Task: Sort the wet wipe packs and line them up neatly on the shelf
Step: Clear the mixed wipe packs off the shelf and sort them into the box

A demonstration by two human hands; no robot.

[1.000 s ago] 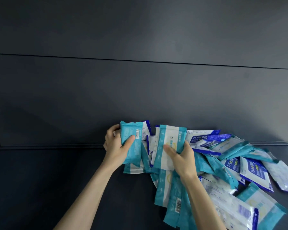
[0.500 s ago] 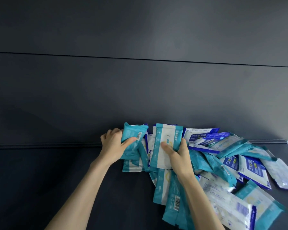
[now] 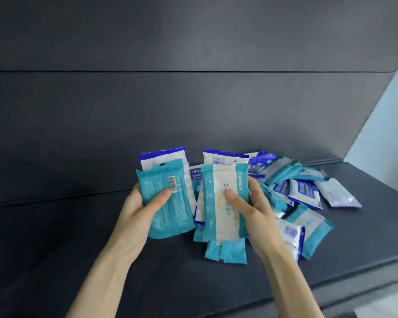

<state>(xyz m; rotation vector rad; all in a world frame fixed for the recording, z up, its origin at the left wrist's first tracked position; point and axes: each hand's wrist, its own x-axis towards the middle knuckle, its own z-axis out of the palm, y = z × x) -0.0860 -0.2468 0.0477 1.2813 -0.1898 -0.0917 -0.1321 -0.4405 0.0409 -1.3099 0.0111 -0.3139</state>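
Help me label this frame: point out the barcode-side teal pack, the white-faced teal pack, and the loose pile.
barcode-side teal pack [image 3: 175, 214]: head view, teal panel below barcode.
white-faced teal pack [image 3: 221, 177]: head view, upper white panel.
loose pile [image 3: 305, 191]: head view, blue-edged pack at right.

Pile of packs [image 3: 303, 193] on shelf [image 3: 55, 237], right of centre.

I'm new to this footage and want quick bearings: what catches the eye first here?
Two hands at centre, each gripping wipe packs: the left hand holds a teal pack barcode side showing, the right hand a teal-and-white pack. Right of them, a loose pile of teal and blue packs sprawls over the dark shelf.
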